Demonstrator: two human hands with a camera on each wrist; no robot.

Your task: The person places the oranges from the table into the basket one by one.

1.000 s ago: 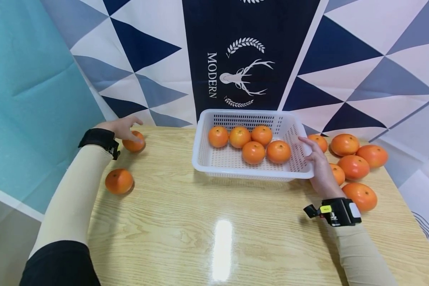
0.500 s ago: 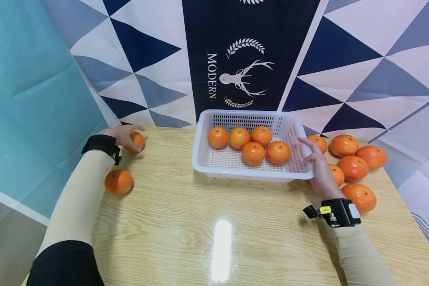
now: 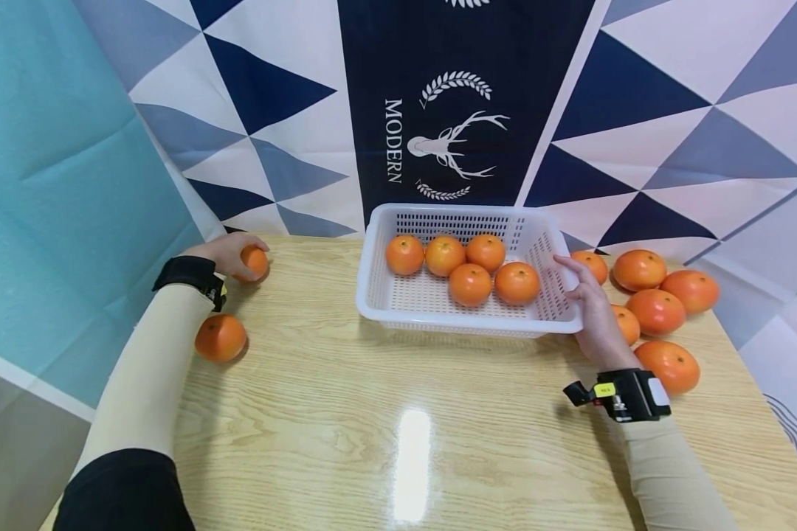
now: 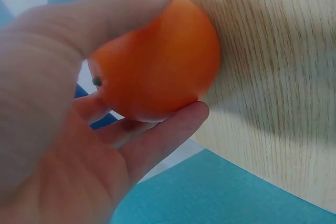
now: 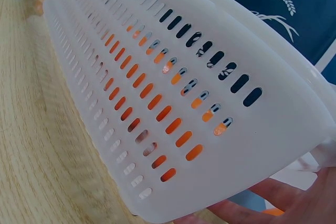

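Your left hand (image 3: 229, 251) covers most of the round orange fruit (image 3: 255, 262) it grips in the head view. Your right hand (image 5: 294, 203) is cut off by the right-wrist picture's lower edge, where slots in the white perforated plastic basket (image 5: 173, 103) show only slivers of orange.

A light wood-grain table (image 3: 372, 413) with a glossy top carries a bright streak of reflected overhead light (image 3: 412, 464) near its front edge. Behind it hangs a fabric backdrop (image 3: 671, 110) of white, grey-blue and navy triangles, split by 1 dark navy banner (image 3: 452, 44) bearing a white stag's head, laurel sprigs and the word "MODERN". To the left, a creased teal sheet (image 3: 60, 184) covers the wall down to a pale band below.
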